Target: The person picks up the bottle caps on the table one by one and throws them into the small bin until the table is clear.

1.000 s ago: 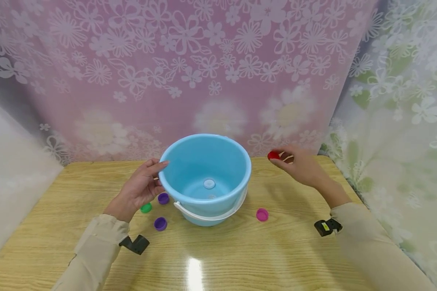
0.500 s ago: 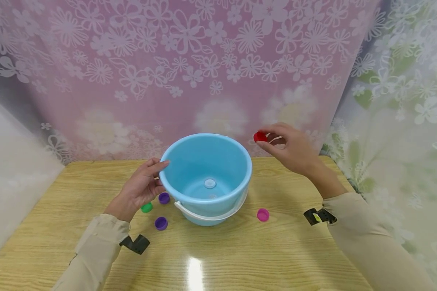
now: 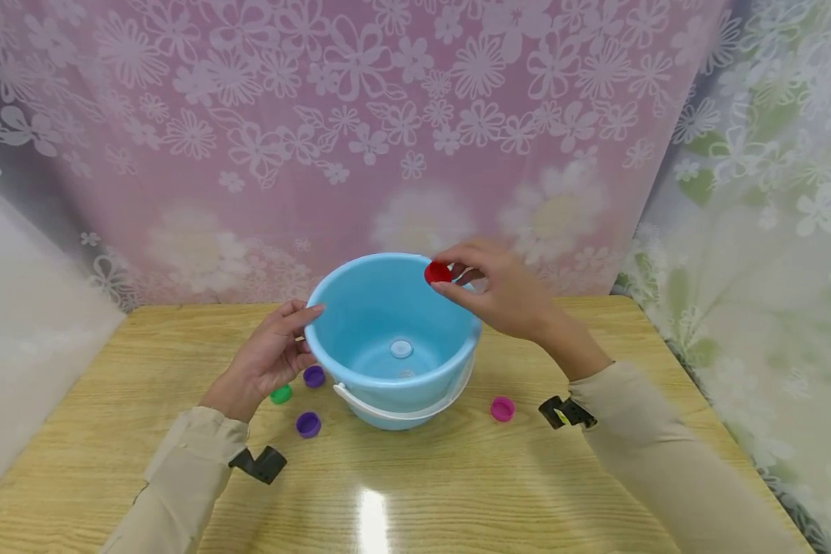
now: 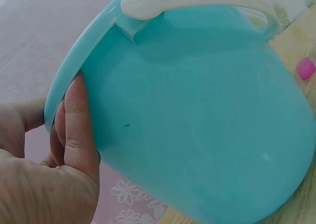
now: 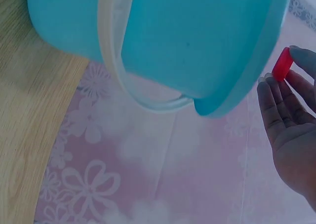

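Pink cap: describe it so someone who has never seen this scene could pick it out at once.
On the table is the bucket, held by the left hand. To the bucket's right lies the pink cap, the only cap lying on that side; the green cap and two purple caps lie to the left.

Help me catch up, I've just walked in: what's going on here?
A person's left hand grips the rim of a round light-blue plastic bucket with a white handle. The right hand pinches a small round red plastic cap near the bucket's mouth. On the pale wooden table lie two round purple plastic caps, a green cap and a pink cap.
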{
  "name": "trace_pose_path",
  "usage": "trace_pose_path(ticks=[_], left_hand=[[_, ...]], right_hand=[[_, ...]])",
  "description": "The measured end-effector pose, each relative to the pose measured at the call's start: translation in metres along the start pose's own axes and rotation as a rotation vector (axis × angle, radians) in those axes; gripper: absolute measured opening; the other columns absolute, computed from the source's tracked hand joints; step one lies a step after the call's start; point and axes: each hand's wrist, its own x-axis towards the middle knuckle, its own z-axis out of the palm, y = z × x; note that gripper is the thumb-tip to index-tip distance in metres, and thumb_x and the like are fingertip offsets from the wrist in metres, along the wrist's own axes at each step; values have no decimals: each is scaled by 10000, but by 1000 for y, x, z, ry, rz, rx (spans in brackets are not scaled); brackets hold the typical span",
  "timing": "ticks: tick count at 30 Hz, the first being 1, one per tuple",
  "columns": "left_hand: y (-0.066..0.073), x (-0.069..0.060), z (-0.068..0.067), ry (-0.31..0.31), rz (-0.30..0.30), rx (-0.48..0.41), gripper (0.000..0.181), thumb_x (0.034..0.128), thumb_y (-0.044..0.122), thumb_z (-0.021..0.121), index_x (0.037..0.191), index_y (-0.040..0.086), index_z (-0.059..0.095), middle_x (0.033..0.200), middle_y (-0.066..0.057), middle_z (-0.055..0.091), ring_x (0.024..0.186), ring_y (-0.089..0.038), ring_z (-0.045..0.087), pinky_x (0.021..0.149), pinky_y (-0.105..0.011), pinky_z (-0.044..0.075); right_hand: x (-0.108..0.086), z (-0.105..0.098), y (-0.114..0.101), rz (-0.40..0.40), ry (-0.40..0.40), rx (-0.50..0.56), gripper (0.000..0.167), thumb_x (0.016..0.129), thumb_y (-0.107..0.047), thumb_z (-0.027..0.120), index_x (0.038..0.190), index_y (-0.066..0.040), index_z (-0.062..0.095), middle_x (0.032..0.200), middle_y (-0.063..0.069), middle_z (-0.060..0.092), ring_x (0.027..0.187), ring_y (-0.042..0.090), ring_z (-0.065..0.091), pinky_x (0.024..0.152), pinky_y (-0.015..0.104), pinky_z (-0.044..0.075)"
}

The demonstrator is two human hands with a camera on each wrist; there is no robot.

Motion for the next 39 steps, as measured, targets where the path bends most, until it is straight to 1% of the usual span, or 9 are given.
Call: trace_pose_path(ticks=[5, 12, 19, 22, 24, 29, 31, 36, 39], left_hand=[[0, 0, 0, 4, -1, -3, 192, 973, 200, 585, 1015, 85, 437, 795, -86, 603, 539, -159, 641, 485, -230, 548], [0, 0, -1, 7, 0, -6, 208, 973, 197, 585, 1039, 78, 428, 804, -89, 595, 534, -157, 636, 490, -236, 553], [0, 0, 0, 5, 4, -11, 196, 974, 195, 582, 1038, 79, 437, 801, -87, 599, 536, -155, 635, 489, -236, 552], [-1, 0, 0, 2, 5, -16, 191, 974, 192, 582, 1031, 78, 440, 804, -88, 600, 540, -157, 639, 491, -239, 554], [-1, 0, 0, 1, 5, -20, 191, 974, 193, 582, 1030, 77, 441, 806, -88, 602, 544, -159, 642, 493, -240, 555], [-1, 1, -1, 0, 5, -20, 208, 972, 197, 586, 1040, 77, 430, 818, -90, 607, 558, -164, 650, 501, -244, 559], [-1, 1, -2, -3, 7, -19, 215, 972, 196, 586, 1045, 76, 423, 822, -91, 606, 562, -165, 652, 504, -244, 560], [-2, 1, -2, -11, 12, -21, 216, 975, 195, 581, 1046, 75, 416, 825, -94, 601, 567, -170, 656, 503, -243, 559], [-2, 1, -2, -13, 13, -23, 216, 976, 195, 579, 1049, 77, 413, 825, -94, 603, 570, -173, 660, 503, -246, 560]], right_hand=[[3, 15, -7, -68, -45, -22, 309, 866, -192, 733, 1150, -97, 656, 1066, -20, 604, 886, 103, 603, 794, 271, 538], [5, 30, -12, -97, -120, 13, 277, 868, -160, 727, 1132, -97, 668, 1053, -44, 606, 897, 118, 592, 778, 282, 524], [6, 40, -13, -97, -198, 38, 285, 882, -154, 709, 1151, -80, 651, 1078, -53, 590, 925, 98, 557, 804, 287, 526], [5, 44, -12, -108, -214, 47, 279, 882, -136, 707, 1146, -66, 649, 1073, -39, 591, 923, 92, 548, 801, 303, 533], [4, 46, -11, -111, -218, 46, 277, 880, -131, 709, 1142, -65, 651, 1064, -38, 591, 914, 93, 553, 793, 293, 534], [3, 49, -11, -92, -235, 23, 285, 879, -154, 713, 1147, -75, 653, 1060, -45, 587, 897, 82, 558, 784, 242, 524], [3, 49, -11, -79, -244, 12, 288, 881, -170, 713, 1149, -84, 655, 1064, -48, 587, 898, 83, 559, 786, 242, 522], [2, 50, -11, -58, -268, -27, 293, 885, -219, 710, 1157, -122, 659, 1069, -72, 584, 905, 74, 554, 788, 286, 523], [1, 50, -12, -50, -272, -45, 290, 879, -216, 716, 1155, -143, 663, 1063, -91, 581, 901, 52, 545, 777, 264, 513]])
